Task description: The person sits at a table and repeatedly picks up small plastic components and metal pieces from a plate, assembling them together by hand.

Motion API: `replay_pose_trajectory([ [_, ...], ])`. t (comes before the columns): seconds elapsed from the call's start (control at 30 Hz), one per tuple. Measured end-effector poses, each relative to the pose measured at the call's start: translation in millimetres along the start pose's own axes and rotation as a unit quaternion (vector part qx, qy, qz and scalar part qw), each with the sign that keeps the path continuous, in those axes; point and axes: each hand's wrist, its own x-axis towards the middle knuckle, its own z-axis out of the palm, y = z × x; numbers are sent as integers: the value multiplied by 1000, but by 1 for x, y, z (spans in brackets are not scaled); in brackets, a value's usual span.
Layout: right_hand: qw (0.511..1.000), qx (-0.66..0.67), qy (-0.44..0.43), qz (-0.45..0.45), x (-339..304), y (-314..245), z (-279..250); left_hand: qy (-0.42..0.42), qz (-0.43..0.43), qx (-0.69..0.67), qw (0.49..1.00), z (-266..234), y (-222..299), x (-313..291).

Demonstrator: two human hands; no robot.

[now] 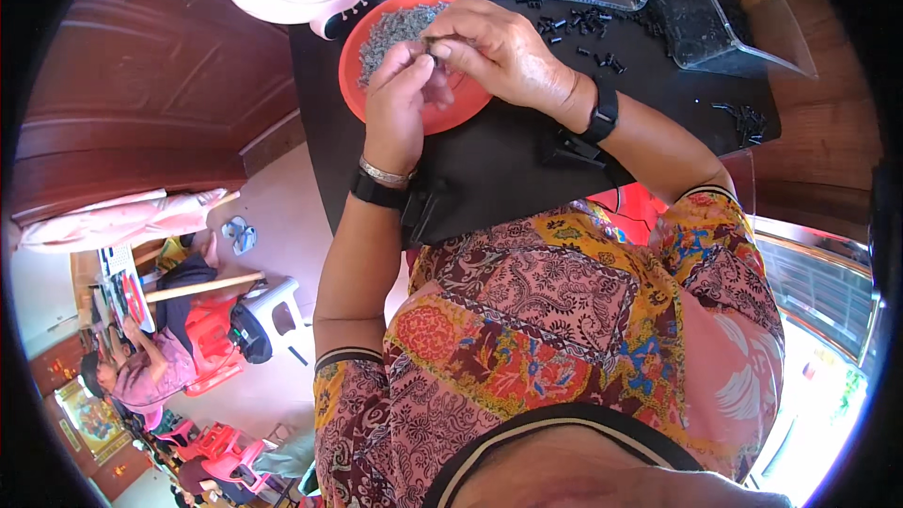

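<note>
Both hands (pixel 442 71) pinch small dark part (pixel 433 41) together above red plate (pixel 353 85).

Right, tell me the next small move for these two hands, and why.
Probably press the two small pieces together: the left hand and right hand meet fingertip to fingertip over the red plate of small grey parts, pinching something tiny between them.

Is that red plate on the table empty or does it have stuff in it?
Not empty. The red plate holds a heap of small grey pieces, filling its far side.
</note>
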Motion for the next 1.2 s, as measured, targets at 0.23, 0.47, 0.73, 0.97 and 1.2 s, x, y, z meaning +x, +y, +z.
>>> replay_pose_trajectory([
  [0.23, 998, -55, -32, -27, 5, -8, -9, -3, -29, -69, 997, 0, 1, 3],
  [0.47, 997, -37, -60, 14, 3, -8, -9, -10, -19, -42, 999, -2, -5, 4],
  [0.73, 999, -30, -25, -21, 2, -8, -4, 1, -32, -115, 993, 3, -7, -3],
  [0.97, 1000, 5, -9, -28, 3, -10, -3, -21, -32, -180, 983, 2, -2, -2],
  [1.2, 999, 9, -3, -39, 2, -11, -1, -23, -20, -172, 985, 1, 1, -5],
])
